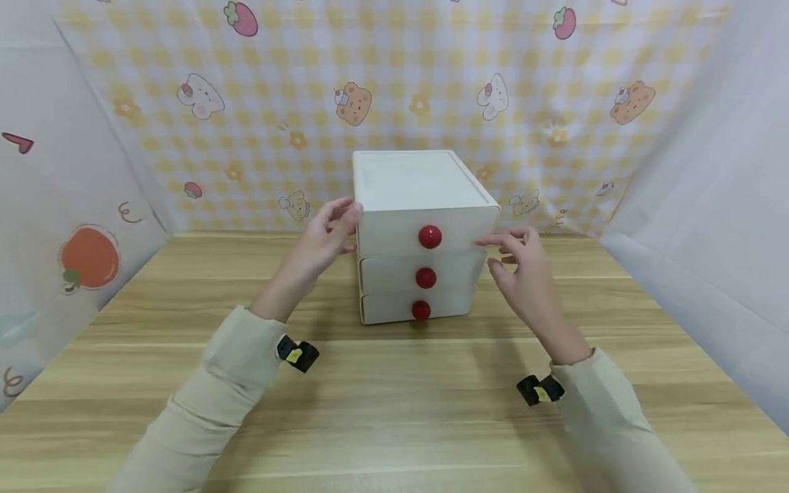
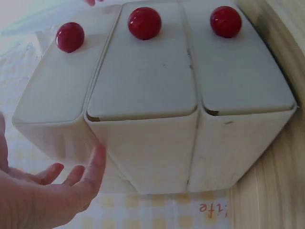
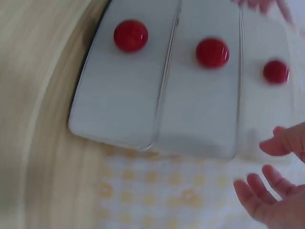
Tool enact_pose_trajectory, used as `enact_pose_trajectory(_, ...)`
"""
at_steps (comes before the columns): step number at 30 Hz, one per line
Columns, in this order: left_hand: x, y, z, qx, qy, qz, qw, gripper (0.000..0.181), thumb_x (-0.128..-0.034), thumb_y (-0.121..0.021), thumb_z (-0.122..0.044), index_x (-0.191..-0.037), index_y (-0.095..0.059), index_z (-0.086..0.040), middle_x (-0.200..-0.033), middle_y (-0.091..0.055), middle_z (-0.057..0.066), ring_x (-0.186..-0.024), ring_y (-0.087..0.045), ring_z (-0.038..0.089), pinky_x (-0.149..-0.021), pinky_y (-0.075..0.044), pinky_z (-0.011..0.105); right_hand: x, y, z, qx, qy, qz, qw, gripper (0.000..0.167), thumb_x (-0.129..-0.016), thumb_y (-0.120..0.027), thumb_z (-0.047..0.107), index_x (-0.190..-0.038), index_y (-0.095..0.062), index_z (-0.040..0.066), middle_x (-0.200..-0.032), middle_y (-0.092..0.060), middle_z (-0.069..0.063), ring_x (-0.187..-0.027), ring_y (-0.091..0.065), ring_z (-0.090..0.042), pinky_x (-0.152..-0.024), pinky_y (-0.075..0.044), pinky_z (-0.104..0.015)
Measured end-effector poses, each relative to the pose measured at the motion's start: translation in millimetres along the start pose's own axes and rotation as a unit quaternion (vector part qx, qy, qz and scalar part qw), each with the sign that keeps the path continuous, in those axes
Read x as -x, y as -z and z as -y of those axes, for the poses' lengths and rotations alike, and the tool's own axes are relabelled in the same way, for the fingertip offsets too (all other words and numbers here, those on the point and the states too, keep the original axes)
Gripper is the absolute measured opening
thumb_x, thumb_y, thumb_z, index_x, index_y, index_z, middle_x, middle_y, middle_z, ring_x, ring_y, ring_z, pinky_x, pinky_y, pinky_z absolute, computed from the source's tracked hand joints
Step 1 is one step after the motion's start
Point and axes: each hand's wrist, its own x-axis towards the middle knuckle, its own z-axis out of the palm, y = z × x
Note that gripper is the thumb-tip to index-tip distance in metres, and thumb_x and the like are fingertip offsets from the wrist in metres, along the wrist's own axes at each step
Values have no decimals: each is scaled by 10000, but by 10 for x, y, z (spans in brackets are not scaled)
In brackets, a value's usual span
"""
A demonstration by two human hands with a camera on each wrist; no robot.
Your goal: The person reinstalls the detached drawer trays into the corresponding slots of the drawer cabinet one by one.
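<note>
A white cabinet (image 1: 409, 179) of three stacked drawers stands on the wooden table, each drawer front bearing a round red knob (image 1: 430, 237). All three drawers look closed or nearly so. At the upper left side of the cabinet is my left hand (image 1: 329, 233), its fingertips at the side wall of the top drawer (image 2: 52, 95). My right hand (image 1: 522, 263) hovers by the right front edge of the top drawer, index finger stretched toward the front and the other fingers loosely bent. Contact on that side cannot be told. Neither hand holds anything.
Behind the cabinet hangs a yellow checked cloth (image 1: 382, 82) with cartoon prints. White cloth walls (image 1: 74, 171) flank the table on both sides. The wooden tabletop (image 1: 401, 411) stretches in front of the cabinet. A small black device is worn at each sleeve cuff.
</note>
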Motion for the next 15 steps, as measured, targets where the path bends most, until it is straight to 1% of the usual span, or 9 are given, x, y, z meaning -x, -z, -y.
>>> enact_pose_trajectory(1,29,-6,25,-116,5,103,9999,714,-926,-500,-457,-1481,-182,-139,-1469,-283,124,-1247,-425,316,-984,-463,409,-9,1,-48,-154,-219,75,9996,298,-817,-543,-132,-1042,-675,10,-1133,-462,-196,-972,-515,-325,-814,-509,-446)
enact_pose_trajectory(3,80,-20,72,-350,2,257,9991,753,-913,-558,-392,-1494,-132,-173,-1499,-233,136,-1231,-444,343,-960,-478,426,-25,-9,-132,-435,-481,249,9976,296,-831,-552,-112,-1075,-662,15,-1180,-473,-180,-1019,-546,-349,-839,-527,-432)
enact_pose_trajectory(4,103,-30,94,-471,16,296,9985,777,-902,-587,-363,-1497,-114,-200,-1510,-216,140,-1218,-462,351,-948,-486,430,-30,-19,-167,-595,-554,317,9962,290,-837,-563,-100,-1089,-652,13,-1199,-487,-172,-1042,-558,-355,-852,-531,-408)
enact_pose_trajectory(6,142,-55,135,-700,-3,300,9971,813,-889,-621,-304,-1499,-87,-245,-1516,-212,152,-1165,-515,362,-912,-509,427,-40,-52,-228,-889,-679,367,9930,273,-846,-584,-68,-1100,-637,16,-1225,-523,-147,-1070,-579,-343,-862,-534,-316)
enact_pose_trajectory(8,170,-80,178,-1006,-138,249,9945,818,-894,-621,-254,-1499,-71,-270,-1509,-237,173,-1111,-563,362,-878,-526,427,-43,-89,-269,-1165,-780,327,9896,256,-856,-599,-37,-1105,-620,16,-1234,-544,-123,-1069,-593,-307,-854,-522,-220)
enact_pose_trajectory(10,186,-107,219,-1285,-319,189,9910,823,-898,-615,-205,-1499,-59,-285,-1494,-272,187,-1070,-595,358,-853,-539,417,-42,-122,-300,-1406,-884,205,9859,242,-862,-601,-23,-1101,-608,13,-1222,-563,-105,-1036,-602,-262,-834,-499,-146)
enact_pose_trajectory(13,192,-135,279,-1496,-581,118,9870,832,-900,-601,-124,-1501,-48,-285,-1473,-310,199,-1036,-617,352,-831,-551,395,-36,-161,-338,-1538,-989,19,9831,227,-870,-581,-35,-1090,-601,16,-1192,-579,-81,-964,-607,-187,-798,-490,-112)
enact_pose_trajectory(15,192,-141,318,-1584,-754,71,9845,840,-897,-595,-79,-1502,-47,-278,-1465,-326,201,-1011,-630,342,-810,-559,376,-33,-178,-358,-1518,-972,-80,9836,226,-868,-573,-48,-1084,-603,15,-1175,-593,-81,-913,-609,-154,-774,-494,-107)
